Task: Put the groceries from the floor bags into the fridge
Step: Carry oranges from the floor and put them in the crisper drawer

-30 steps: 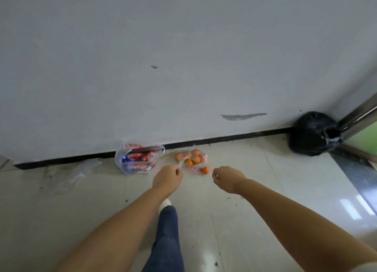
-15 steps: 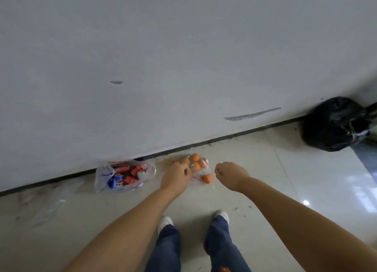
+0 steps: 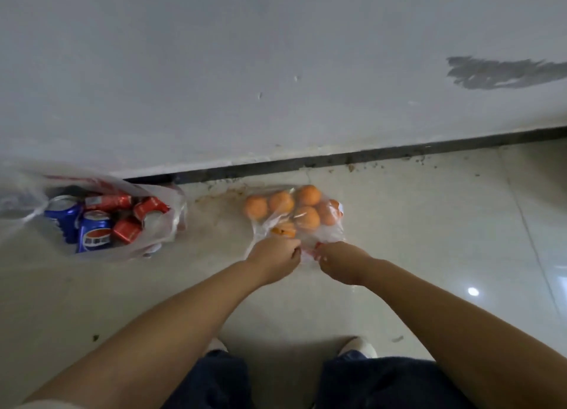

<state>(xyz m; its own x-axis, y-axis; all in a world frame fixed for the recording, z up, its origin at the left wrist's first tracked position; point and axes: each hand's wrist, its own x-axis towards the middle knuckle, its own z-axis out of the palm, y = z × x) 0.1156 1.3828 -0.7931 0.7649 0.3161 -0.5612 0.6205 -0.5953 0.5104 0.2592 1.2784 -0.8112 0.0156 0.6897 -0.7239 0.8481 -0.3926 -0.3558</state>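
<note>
The fingertips of both hands are hidden in crumpled plastic, but the left hand (image 3: pixel 274 256) and right hand (image 3: pixel 343 258) are each curled closed, pinching the near edge of the clear bag of oranges (image 3: pixel 325 236), which lies on the floor just in front of the black baseboard (image 3: pixel 368 158). About seven oranges (image 3: pixel 306 218) show through, one half hidden. Left of it along the baseboard, a second bag (image 3: pixel 162 221), cut off at the frame edge, holds two blue cans (image 3: pixel 93 233) and at least three red cans (image 3: pixel 127 230).
</note>
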